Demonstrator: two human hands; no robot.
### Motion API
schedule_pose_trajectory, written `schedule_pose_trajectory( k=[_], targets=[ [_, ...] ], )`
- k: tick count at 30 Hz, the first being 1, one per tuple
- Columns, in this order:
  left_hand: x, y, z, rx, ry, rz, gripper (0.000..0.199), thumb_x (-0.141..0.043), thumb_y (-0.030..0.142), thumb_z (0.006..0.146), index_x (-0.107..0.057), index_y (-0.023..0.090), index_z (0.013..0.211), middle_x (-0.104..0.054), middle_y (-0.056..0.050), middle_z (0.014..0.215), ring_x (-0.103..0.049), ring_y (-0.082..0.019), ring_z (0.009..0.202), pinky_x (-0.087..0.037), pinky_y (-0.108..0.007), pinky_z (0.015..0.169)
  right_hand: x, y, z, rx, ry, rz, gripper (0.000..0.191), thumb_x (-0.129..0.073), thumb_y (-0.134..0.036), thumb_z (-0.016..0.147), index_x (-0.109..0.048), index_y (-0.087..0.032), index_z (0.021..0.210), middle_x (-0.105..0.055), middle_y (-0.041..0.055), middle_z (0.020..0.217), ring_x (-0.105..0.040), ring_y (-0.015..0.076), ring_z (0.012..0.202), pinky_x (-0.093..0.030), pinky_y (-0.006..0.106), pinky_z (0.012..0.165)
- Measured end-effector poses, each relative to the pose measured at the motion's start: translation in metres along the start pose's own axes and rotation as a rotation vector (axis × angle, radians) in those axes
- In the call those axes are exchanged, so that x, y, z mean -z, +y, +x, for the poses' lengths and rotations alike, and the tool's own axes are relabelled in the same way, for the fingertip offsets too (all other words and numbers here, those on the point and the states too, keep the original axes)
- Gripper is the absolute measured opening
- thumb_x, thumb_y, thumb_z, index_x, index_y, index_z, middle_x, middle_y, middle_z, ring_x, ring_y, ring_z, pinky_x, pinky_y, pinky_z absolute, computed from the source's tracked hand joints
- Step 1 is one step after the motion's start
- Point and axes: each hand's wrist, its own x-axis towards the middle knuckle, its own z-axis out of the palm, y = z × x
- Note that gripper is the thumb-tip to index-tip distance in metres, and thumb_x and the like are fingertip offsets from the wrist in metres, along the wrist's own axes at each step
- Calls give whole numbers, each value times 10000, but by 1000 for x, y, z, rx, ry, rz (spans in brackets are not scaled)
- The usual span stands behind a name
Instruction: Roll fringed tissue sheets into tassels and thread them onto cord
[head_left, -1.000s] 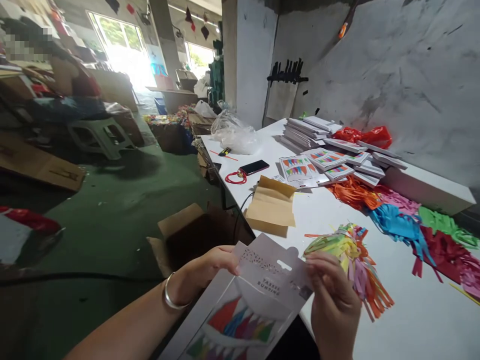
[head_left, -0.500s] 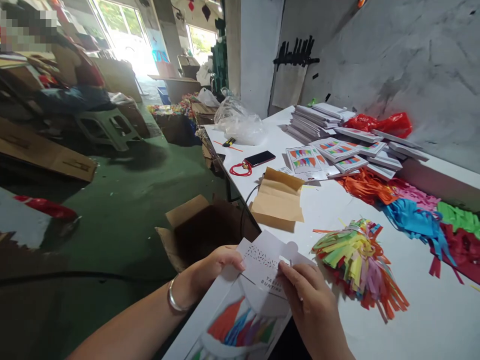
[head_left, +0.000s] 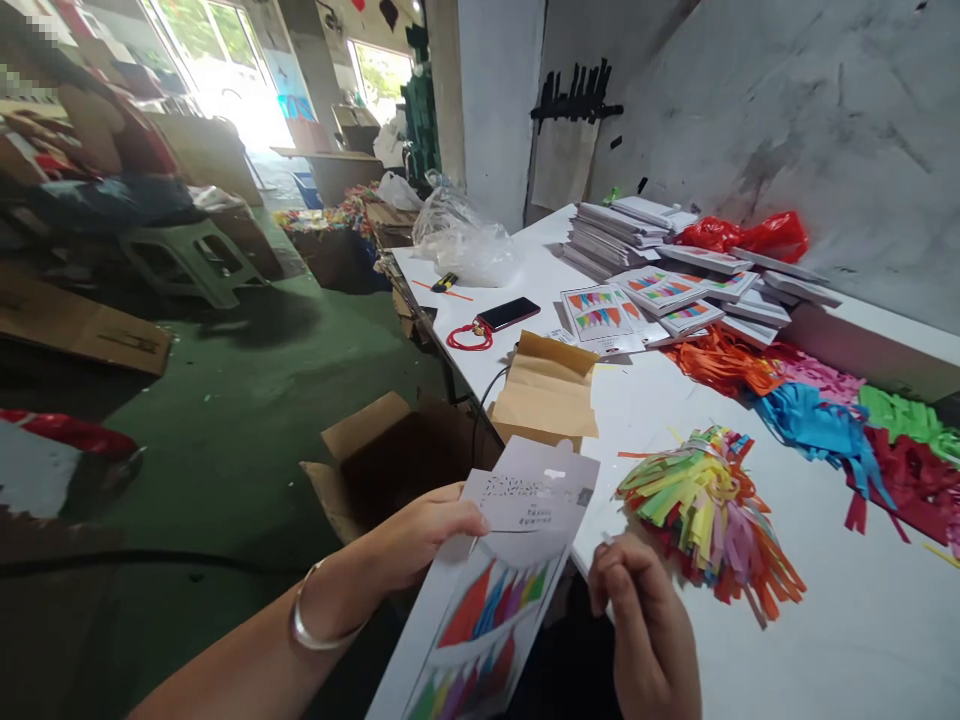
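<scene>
A white printed box (head_left: 499,590) showing colored tassels and the words "tassel bunting" is tilted in front of me. My left hand (head_left: 435,530) grips its left edge near the top, thumb on the front; a silver bangle is on that wrist. To the right of the box, apart from it, is my right hand (head_left: 637,610), its fingers curled together. A small pale bit shows at its fingertips, too small to name. Beyond that hand, a bundle of multicolored tassels (head_left: 712,510) lies on the white table (head_left: 825,640).
An unfolded brown cardboard piece (head_left: 547,385), a phone (head_left: 508,313), stacked printed boxes (head_left: 615,240) and colored strips (head_left: 817,425) are on the table. An open carton (head_left: 397,450) stands below its left edge. A person (head_left: 112,150) sits at the far left.
My right hand has come off the box and moved right and down. The box's top is now uncovered, still in my left hand. The view has shifted slightly.
</scene>
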Motion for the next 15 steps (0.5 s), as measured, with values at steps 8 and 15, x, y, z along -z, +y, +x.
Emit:
schedule_pose_trajectory(
  k=[8, 15],
  targets=[
    [-76, -55, -24, -874, -237, 978, 807, -553, 69, 900, -200, 289, 1592, -373, -118, 1580, -368, -349, 1457, -200, -525, 1230, 21, -6, -13, -479, 206, 373, 333, -671, -527, 865, -646, -200, 918, -645, -8, 632, -535, 115, 407, -447, 227, 389],
    [-142, -151, 12, -1177, 46, 1331, 755, -395, 2, 872, -124, -15, 1576, -247, -253, 1608, -29, -361, 1539, 64, -601, 1208, 82, -9, -65, -426, 540, -265, 345, -662, -540, 863, -675, -199, 910, -772, 61, 841, -751, 217, 741, -589, 262, 624]
  ],
)
